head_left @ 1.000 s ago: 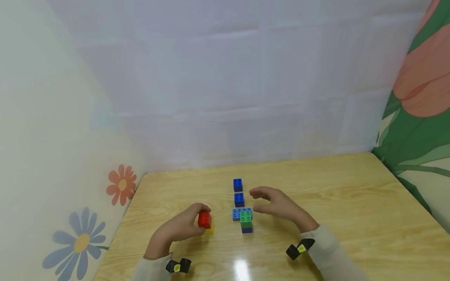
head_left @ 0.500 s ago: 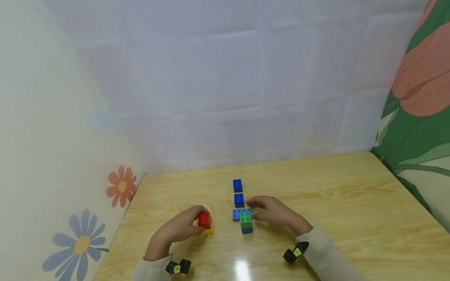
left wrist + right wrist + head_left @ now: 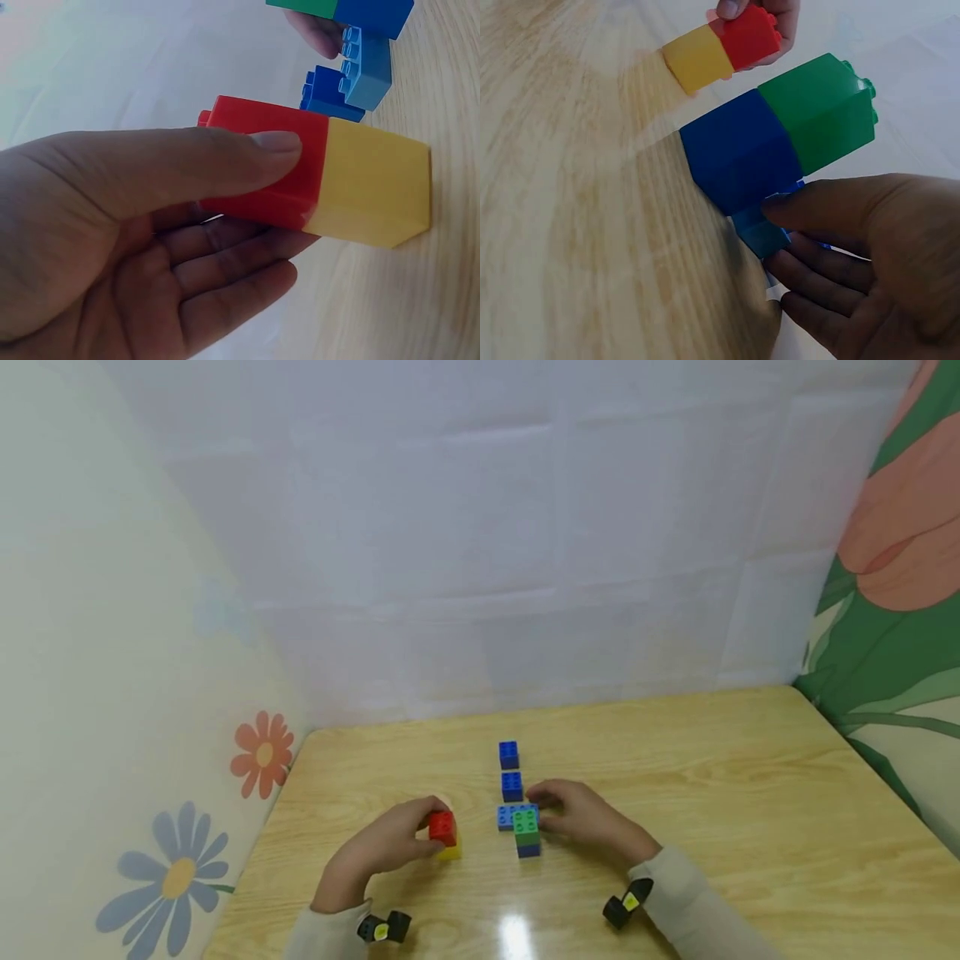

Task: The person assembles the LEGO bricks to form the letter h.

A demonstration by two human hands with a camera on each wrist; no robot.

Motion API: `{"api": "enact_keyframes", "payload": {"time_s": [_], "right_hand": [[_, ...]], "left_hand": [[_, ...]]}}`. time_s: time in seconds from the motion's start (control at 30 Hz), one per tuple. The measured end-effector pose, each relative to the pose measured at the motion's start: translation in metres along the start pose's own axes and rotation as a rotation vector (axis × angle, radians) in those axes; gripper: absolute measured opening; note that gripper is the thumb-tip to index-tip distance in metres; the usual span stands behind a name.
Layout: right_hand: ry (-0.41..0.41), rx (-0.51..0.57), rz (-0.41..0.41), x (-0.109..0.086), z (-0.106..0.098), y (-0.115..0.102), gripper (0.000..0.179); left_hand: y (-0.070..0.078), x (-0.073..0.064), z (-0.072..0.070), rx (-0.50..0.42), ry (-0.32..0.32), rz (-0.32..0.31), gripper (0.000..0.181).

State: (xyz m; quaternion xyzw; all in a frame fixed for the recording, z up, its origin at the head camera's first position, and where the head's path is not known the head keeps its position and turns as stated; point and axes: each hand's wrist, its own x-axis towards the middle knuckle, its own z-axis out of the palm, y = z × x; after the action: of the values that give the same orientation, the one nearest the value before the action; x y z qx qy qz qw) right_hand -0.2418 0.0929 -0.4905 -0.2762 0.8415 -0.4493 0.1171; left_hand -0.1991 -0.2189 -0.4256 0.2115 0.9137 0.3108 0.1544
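Note:
My left hand (image 3: 390, 839) grips a red toy building brick (image 3: 442, 827) between thumb and fingers. That brick sits on top of a yellow brick (image 3: 375, 180), which is close over the wooden table. My right hand (image 3: 588, 814) pinches the right end of a long light blue brick (image 3: 506, 817), its thumb on the near side and fingers on the far side. Just in front of that end stands a green brick (image 3: 821, 112) stacked on a dark blue brick (image 3: 739, 150). The green stack partly covers the light blue brick in the head view.
Two small blue bricks, a nearer one (image 3: 512, 785) and a farther one (image 3: 508, 753), line up behind the light blue brick. The wooden table (image 3: 720, 760) meets a white cloth backdrop (image 3: 480, 568) at the back. Flower-printed walls flank both sides.
My right hand has come nearer and to the left, from beside the bricks onto the light blue brick's end, its fingers drawing together. My left hand keeps its grip on the red brick.

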Motion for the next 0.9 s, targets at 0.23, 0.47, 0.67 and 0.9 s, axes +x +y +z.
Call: {"api": "enact_keyframes", "payload": {"time_s": [0.23, 0.47, 0.67, 0.9], "right_hand": [[0.027, -0.038, -0.019, 0.000, 0.004, 0.001, 0.037], [0.046, -0.075, -0.041, 0.002, 0.007, 0.002, 0.035], [0.069, -0.113, -0.030, 0.004, 0.008, 0.007, 0.033], [0.085, -0.071, -0.023, 0.002, 0.001, 0.004, 0.034]], "left_hand": [[-0.001, 0.006, 0.003, 0.013, 0.040, 0.003, 0.031], [-0.002, 0.013, 0.010, 0.001, 0.075, 0.018, 0.031], [-0.001, 0.018, 0.017, 0.011, 0.105, 0.026, 0.032], [0.000, 0.022, 0.020, 0.021, 0.122, 0.032, 0.032]]}}
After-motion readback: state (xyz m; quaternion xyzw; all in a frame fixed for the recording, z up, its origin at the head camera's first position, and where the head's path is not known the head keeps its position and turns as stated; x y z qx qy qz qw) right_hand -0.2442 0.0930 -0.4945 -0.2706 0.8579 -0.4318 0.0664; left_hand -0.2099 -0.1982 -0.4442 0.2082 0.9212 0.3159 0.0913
